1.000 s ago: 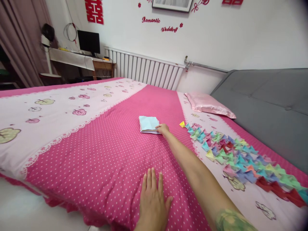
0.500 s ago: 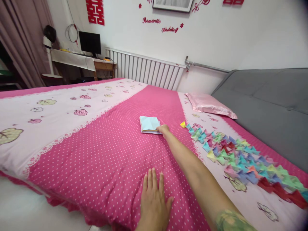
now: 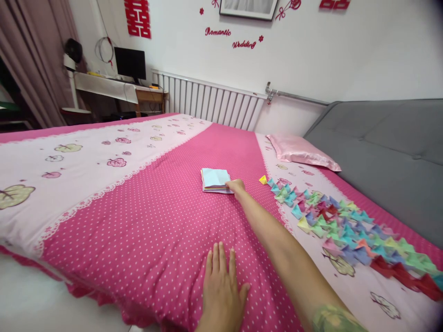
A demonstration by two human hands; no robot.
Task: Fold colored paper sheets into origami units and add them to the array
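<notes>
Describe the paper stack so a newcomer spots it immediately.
Find the bed and its dotted pink band. There, the right hand touches the right side of a paper stack. Unlike the folded paper boats to its right, it lies flat, with a pale-blue sheet on top.

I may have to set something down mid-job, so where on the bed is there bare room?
Widest: the dotted pink band left of the paper stack and left hand, out to the lace trim. More lies beyond the stack, toward the radiator. Crowded: the right side, with folded papers, and the stack's near right corner, by the right hand.
</notes>
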